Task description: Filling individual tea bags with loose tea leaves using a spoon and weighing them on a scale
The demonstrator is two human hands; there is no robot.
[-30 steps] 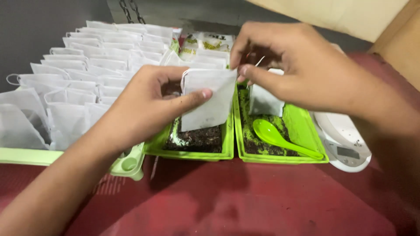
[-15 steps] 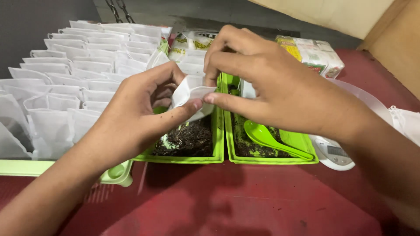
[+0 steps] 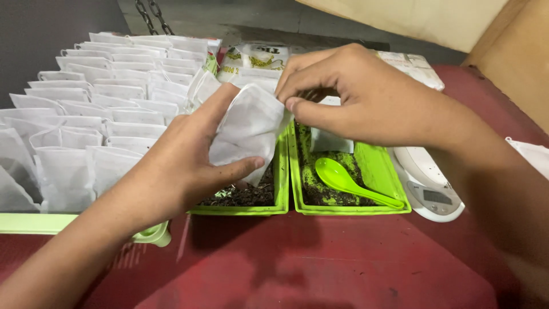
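My left hand (image 3: 183, 166) holds a small white fabric pouch (image 3: 249, 129) between thumb and fingers, above a green tray of dark soil (image 3: 274, 209). My right hand (image 3: 360, 94) pinches the pouch's top right edge. Under the right hand stands a second green tray (image 3: 394, 171) holding dark soil, a bright green spoon (image 3: 349, 182) and another white pouch (image 3: 329, 140).
Rows of many white pouches (image 3: 97, 120) stand upright in a pale green tray (image 3: 28, 223) at the left. A white digital scale (image 3: 432, 191) sits right of the trays. Printed packets (image 3: 254, 57) lie behind. Everything rests on a red surface (image 3: 320, 263).
The pouch has been turned and spread between both hands, and my right hand has shifted to its upper edge. The view has moved slightly left.
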